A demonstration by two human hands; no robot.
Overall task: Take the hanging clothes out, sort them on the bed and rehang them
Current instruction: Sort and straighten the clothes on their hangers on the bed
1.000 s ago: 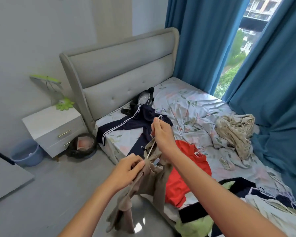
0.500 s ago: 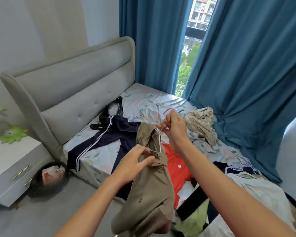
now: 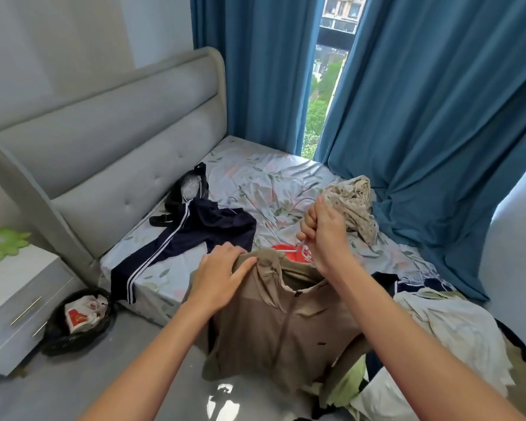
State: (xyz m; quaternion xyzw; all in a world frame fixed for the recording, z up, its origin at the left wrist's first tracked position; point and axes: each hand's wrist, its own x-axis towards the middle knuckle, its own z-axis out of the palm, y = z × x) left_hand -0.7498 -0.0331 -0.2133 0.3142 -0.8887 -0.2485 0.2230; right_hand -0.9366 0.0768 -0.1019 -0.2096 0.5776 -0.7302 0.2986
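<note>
A khaki shirt (image 3: 274, 323) hangs spread out in front of me over the bed's near edge. My left hand (image 3: 222, 275) grips its left shoulder. My right hand (image 3: 324, 235) is closed around the hook of a thin white hanger (image 3: 298, 253) that goes into the shirt's collar. Behind the shirt a red garment (image 3: 286, 250) shows only a strip. Dark navy trousers (image 3: 192, 235) with white side stripes lie on the floral sheet (image 3: 274, 183), a hanger by them. A crumpled beige garment (image 3: 353, 202) lies by the curtain, and a mixed clothes pile (image 3: 450, 326) covers the bed's near right.
A grey padded headboard (image 3: 119, 141) stands on the left, a black bag (image 3: 189, 189) against it. A white nightstand (image 3: 16, 302) with a green plush toy (image 3: 2, 243) and a black-lined waste bin (image 3: 76, 320) sit on the floor at left. Blue curtains (image 3: 438, 117) close off the far side.
The view has swung right and closer to the bed. The bunched khaki shirt has been spread open on the hanger, with my left hand now on its shoulder and my right hand higher on the hook.
</note>
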